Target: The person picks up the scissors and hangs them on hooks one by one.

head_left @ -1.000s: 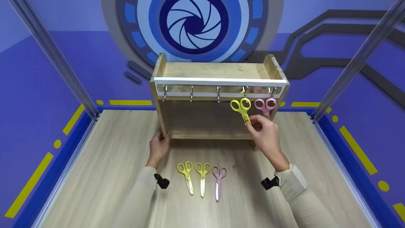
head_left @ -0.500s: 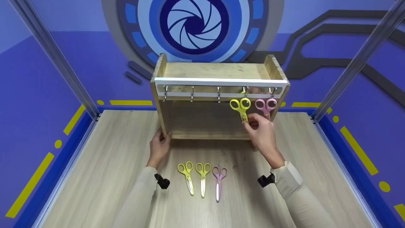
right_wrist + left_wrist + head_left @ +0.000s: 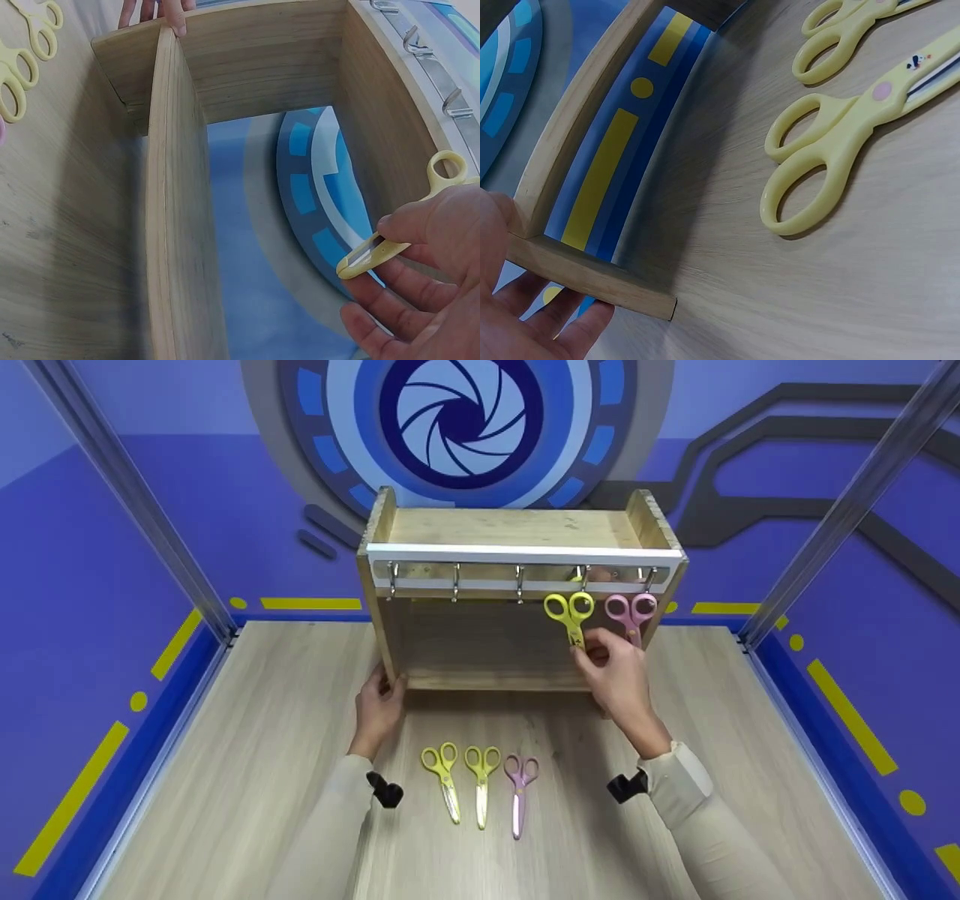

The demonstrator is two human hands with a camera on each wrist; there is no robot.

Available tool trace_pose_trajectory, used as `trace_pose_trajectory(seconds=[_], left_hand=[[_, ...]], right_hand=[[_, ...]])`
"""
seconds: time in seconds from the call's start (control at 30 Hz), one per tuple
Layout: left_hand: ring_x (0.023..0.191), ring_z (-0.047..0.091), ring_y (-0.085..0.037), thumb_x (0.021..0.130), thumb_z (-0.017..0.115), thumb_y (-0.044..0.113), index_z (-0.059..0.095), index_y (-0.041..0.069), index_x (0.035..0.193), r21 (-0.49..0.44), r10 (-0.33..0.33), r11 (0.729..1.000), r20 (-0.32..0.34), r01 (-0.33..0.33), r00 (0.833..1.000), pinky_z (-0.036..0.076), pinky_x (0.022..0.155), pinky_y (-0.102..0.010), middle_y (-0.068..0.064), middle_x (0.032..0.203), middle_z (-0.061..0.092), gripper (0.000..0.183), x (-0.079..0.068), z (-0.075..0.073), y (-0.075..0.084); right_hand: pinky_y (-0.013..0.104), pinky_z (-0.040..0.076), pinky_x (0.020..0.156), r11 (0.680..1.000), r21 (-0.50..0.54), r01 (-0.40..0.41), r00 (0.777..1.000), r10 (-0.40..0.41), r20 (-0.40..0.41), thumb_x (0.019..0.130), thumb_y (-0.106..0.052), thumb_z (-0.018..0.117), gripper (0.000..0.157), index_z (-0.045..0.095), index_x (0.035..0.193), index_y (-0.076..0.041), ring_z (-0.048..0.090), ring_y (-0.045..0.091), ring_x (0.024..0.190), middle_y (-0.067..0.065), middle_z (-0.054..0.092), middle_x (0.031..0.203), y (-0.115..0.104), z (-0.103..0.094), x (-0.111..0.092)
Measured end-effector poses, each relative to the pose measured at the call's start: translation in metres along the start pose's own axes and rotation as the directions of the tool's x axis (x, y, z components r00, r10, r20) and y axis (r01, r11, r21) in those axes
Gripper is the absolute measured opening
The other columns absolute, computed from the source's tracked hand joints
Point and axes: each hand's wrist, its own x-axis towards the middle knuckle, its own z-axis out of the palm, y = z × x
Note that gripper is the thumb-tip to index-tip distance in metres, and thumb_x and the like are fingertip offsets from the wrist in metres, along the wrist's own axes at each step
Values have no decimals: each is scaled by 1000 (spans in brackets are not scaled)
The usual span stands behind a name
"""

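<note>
My right hand (image 3: 621,679) pinches a pair of yellow scissors (image 3: 574,627) by the blade end, finger loops upward, at the fourth hook from the left. One loop overlaps the hook's tip; whether the hook passes through it I cannot tell. Beside it, pink scissors (image 3: 631,622) hang at the rightmost hook, partly behind my fingers. With my left hand (image 3: 378,711) I grip the lower left side of the wooden shelf (image 3: 510,526), thumb and fingers on either side of the board in the left wrist view.
A white rail (image 3: 487,555) with several metal hooks runs along the shelf's upper front. On the table (image 3: 285,780) lie two yellow scissors (image 3: 445,780) (image 3: 481,780) and one pink pair (image 3: 518,791), loops toward the shelf. Blue patterned walls and metal posts enclose the table.
The right hand has shifted slightly left and the yellow scissors now hang more upright at the hook. The left hand stays on the shelf, and the scissors on the table have not moved.
</note>
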Motion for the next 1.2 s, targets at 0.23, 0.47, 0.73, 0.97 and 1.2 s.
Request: trace_pose_trajectory(seconds=[0.23,0.47,0.73,0.97,1.2], left_hand=[[125,62,-38,104,61,19,48,3,151,13,-7,1000,1,7,1000,53,101,-49,-25,137,61,51,0,0,2],[124,62,-37,104,62,20,47,3,151,20,-17,1000,-6,17,1000,53,100,-49,-25,137,61,52,0,1,0],[123,63,-36,104,62,21,48,4,151,19,-21,1000,-6,22,1000,53,100,-49,-25,137,61,52,1,1,-1],[125,62,-36,104,61,22,48,5,152,18,-25,1000,5,25,1000,53,101,-48,-24,139,60,52,1,0,-1],[127,61,-37,104,61,22,46,5,153,13,-29,999,12,29,1000,53,102,-47,-24,141,59,53,1,0,-1]], right_hand=[[42,59,71,1000,-4,12,1000,-12,-7,90,-8,79,13,74,98,1,70,25,76,13,75,88,2,0,0],[42,58,70,1000,-8,29,999,-30,-18,88,-7,80,13,74,96,1,70,24,75,13,75,86,3,1,1],[41,58,71,999,-13,29,1000,-30,-9,89,-7,79,13,75,98,1,70,24,76,12,75,88,3,1,1],[44,59,75,999,-34,30,1000,-30,9,88,-7,81,18,74,102,1,71,26,79,13,75,92,3,-2,-1],[47,60,82,996,-87,12,998,-7,56,87,-11,83,35,69,117,-1,71,29,91,15,73,104,2,-9,-13]])
